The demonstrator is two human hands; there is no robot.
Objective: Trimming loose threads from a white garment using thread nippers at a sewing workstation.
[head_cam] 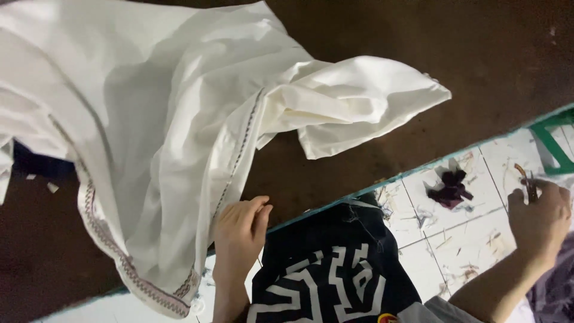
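A large white garment (167,107) with a patterned embroidered trim lies spread over a dark brown table (418,54) and hangs off its near edge. My left hand (239,230) rests at the table edge, fingers curled against the garment's hanging seam. My right hand (541,218) is out over the tiled floor at the right, holding a small pair of thread snips (530,186) with the tip pointing up.
Below the table is a white tiled floor (466,239) littered with thread scraps. A dark maroon fabric scrap (449,188) lies on it. A dark blue cloth with a white pattern (335,269) covers my lap. A green frame (553,140) shows at the right edge.
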